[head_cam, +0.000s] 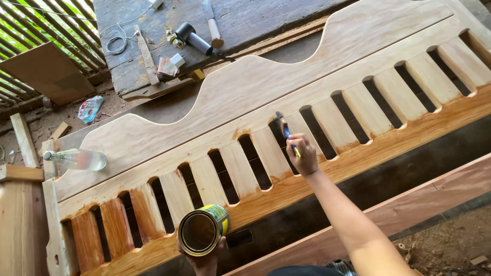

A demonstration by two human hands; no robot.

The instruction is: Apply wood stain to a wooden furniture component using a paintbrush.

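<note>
A long wooden headboard panel [266, 87] with a wavy top edge and several upright slats lies across the view. Its leftmost slats and lower rail [358, 156] are stained a glossy orange-brown; the rest is pale bare wood. My right hand [304, 156] grips a small brush [285, 130] with a blue and yellow handle, bristles touching the edge of a middle slat. My left hand [204, 260] holds an open round tin [201, 230] of dark varnish from below, near the panel's lower rail.
A clear glass bottle [76, 159] lies on the panel's left end. Behind stands a dark workbench [245, 20] with a black power tool [193, 38], white cable and small boxes. A wooden beam [409, 204] runs below; dirt floor surrounds.
</note>
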